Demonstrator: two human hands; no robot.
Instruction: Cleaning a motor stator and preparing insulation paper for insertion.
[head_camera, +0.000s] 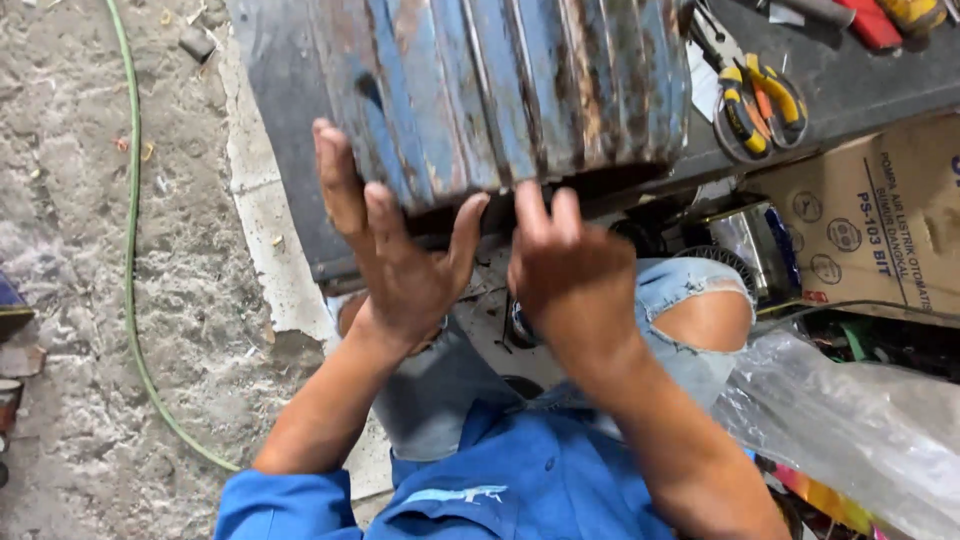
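While the ribbed blue metal casing (510, 90) rested on the bench (290, 150) at twelve o'clock, the left hand (395, 260) gripped its lower edge, steadying it; the right hand (565, 275) curled fingers beneath; pliers (760, 100) lay at two o'clock.

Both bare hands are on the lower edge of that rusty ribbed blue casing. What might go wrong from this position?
1. The casing is rusted and chipped along its lower rim; the left hand and right hand are bare, so a cut looks possible.
2. It looks heavy and overhangs the bench edge above the knees; a slip may drop it onto the legs.
3. The pliers lie close beside it and might get knocked off.
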